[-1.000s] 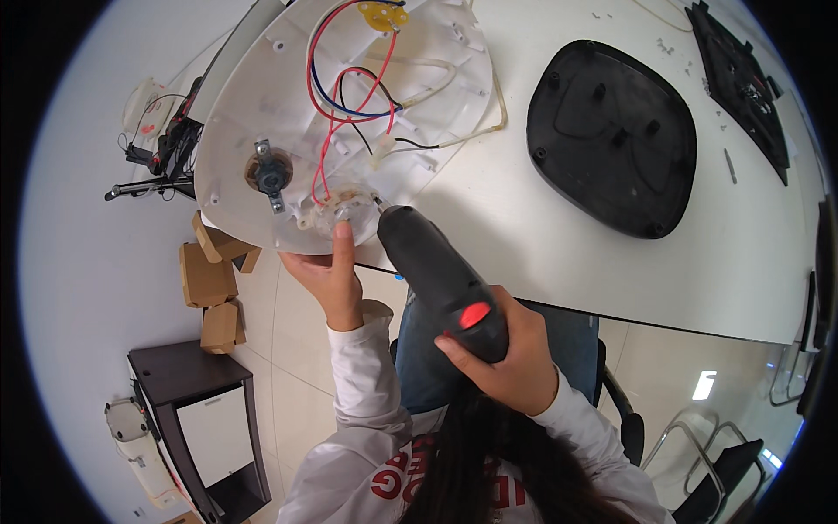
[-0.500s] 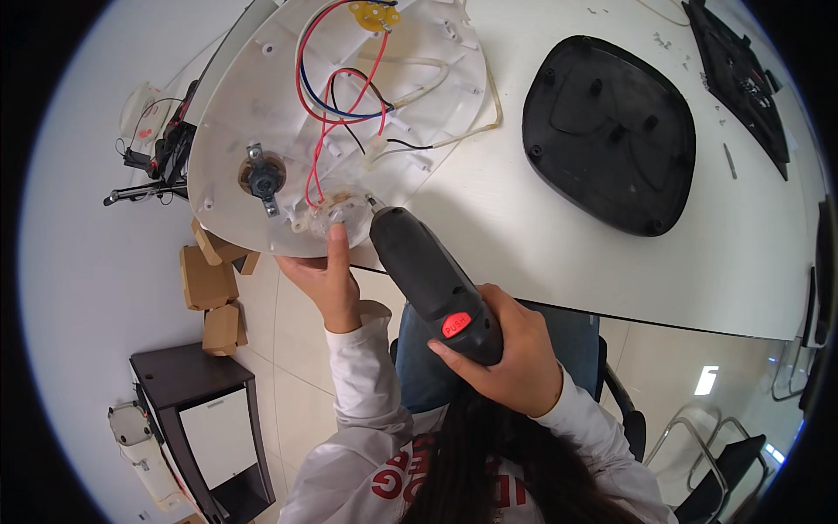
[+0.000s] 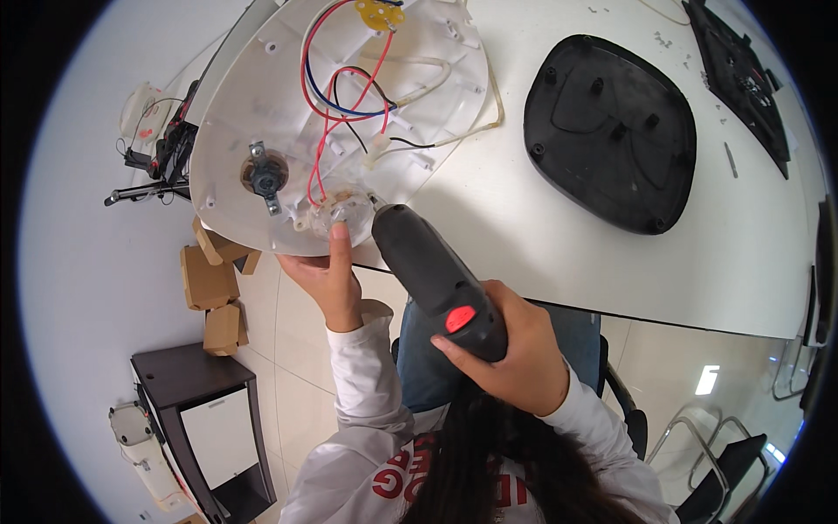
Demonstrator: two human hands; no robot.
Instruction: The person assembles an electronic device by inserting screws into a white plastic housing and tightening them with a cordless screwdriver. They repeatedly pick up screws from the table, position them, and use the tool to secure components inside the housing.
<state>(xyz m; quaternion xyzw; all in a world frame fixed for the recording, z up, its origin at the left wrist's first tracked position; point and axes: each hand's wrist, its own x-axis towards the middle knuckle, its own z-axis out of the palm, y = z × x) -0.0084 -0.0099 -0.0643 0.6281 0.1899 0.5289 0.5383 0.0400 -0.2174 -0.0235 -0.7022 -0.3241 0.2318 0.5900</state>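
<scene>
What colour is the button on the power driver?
The button is red, best seen in the head view.

1. The top point(image 3: 345, 476) is white, with bold red lettering point(image 3: 390, 483) across the chest.
2. The left sleeve point(image 3: 371, 375) is long, white and creased, its cuff wide and loose.
3. The right sleeve point(image 3: 598, 432) is also white, reaching the wrist.
4. Long dark hair point(image 3: 471, 454) covers part of the lettering.
5. The left hand point(image 3: 327, 284) and right hand point(image 3: 528, 362) are bare.

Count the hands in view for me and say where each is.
2: the left hand at the near edge of the white shell, the right hand around the black power screwdriver.
</scene>
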